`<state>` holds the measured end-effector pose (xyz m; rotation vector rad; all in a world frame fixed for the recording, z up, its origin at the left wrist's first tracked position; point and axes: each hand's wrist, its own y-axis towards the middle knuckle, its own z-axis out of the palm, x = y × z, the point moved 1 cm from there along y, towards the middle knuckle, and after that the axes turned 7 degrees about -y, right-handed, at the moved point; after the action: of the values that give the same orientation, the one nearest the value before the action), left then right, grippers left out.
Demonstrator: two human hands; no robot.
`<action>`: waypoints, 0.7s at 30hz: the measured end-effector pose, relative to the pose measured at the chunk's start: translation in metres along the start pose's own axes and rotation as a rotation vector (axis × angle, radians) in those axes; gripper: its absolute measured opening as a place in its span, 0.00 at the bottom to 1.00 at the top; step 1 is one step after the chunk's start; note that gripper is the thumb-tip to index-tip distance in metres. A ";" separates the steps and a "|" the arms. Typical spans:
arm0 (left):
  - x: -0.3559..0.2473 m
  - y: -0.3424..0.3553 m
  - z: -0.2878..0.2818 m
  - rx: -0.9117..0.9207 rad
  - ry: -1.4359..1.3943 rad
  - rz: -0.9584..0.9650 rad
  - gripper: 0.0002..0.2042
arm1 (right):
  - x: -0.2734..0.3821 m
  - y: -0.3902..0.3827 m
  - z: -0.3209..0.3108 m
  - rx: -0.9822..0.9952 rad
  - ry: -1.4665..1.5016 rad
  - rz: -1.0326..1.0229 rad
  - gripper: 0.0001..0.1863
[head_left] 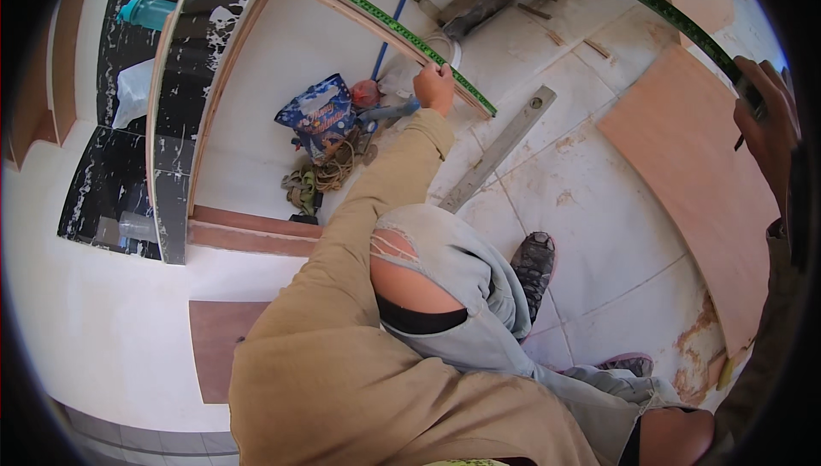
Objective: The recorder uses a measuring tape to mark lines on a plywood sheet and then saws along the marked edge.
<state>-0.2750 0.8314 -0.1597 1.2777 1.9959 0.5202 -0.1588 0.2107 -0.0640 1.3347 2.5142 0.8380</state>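
Pinching green tape [397,28], laid along wooden strip [342,12], in left hand [434,88]; gripping more in right hand [766,107]; measuring apparently unfinished.

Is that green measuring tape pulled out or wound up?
Pulled out: one length of green tape lies along the wooden frame at the left hand; another curves to the right hand.

Green tape [676,16] cut by top edge; one shoe [633,365] partly hidden
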 end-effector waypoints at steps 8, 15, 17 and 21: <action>-0.077 0.028 0.063 0.227 -0.618 -0.149 0.09 | -0.145 -0.092 -0.075 0.192 -0.107 0.316 0.27; -0.165 0.043 0.173 0.716 -0.519 0.704 0.11 | -0.209 -0.211 -0.234 0.535 -0.461 0.650 0.29; -0.205 0.024 0.201 0.832 -0.719 0.722 0.11 | -0.179 -0.230 -0.253 0.601 -0.497 0.555 0.31; -0.299 -0.048 0.225 1.348 -0.750 0.706 0.11 | -0.117 -0.264 -0.215 0.670 -0.348 0.534 0.30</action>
<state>-0.0586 0.5327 -0.2408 2.4457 1.0434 -1.1068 -0.3638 -0.0851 -0.0445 2.1768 2.2465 -0.2321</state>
